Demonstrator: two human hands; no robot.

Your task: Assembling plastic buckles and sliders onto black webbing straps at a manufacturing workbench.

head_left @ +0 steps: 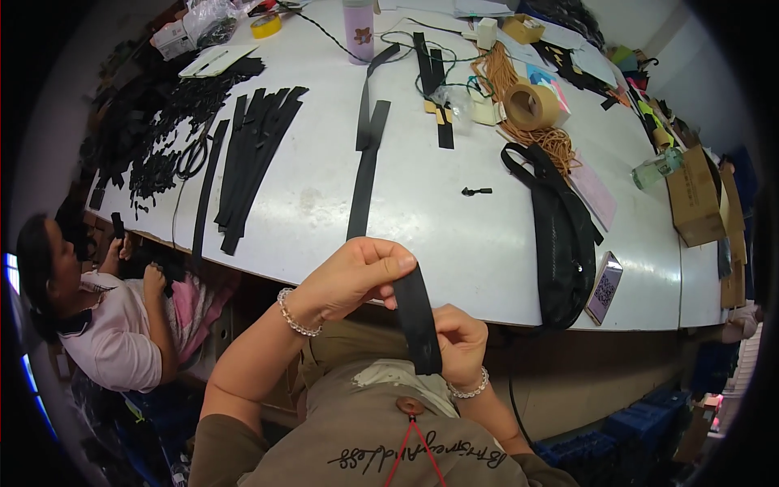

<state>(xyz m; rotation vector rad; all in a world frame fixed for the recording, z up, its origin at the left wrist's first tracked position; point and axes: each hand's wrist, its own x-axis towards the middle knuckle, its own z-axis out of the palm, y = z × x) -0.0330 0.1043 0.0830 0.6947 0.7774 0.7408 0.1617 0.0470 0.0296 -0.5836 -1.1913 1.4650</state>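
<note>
A flat black zipper tape (418,321) hangs between my two hands above my lap, just off the table's front edge. Thumb and fingers of my left hand (353,276) pinch it at its upper end. My right hand (461,339) is closed at its lower right edge; the fingertips are partly hidden behind the tape. Beyond my left hand, more black tape (367,174) lies in overlapping lengths along the white table (308,195). A small black zipper pull (477,191) rests alone further right. A black bag (560,243) lies near the front edge.
To the left are a bundle of black tapes (258,162), scissors (193,156) and heaped black pulls (158,158). A purple tumbler (359,31), brown tape roll (531,105), tan cord (495,73), glass bottle (656,169) and phone (604,288) stand or lie about. A co-worker (122,316) sits left.
</note>
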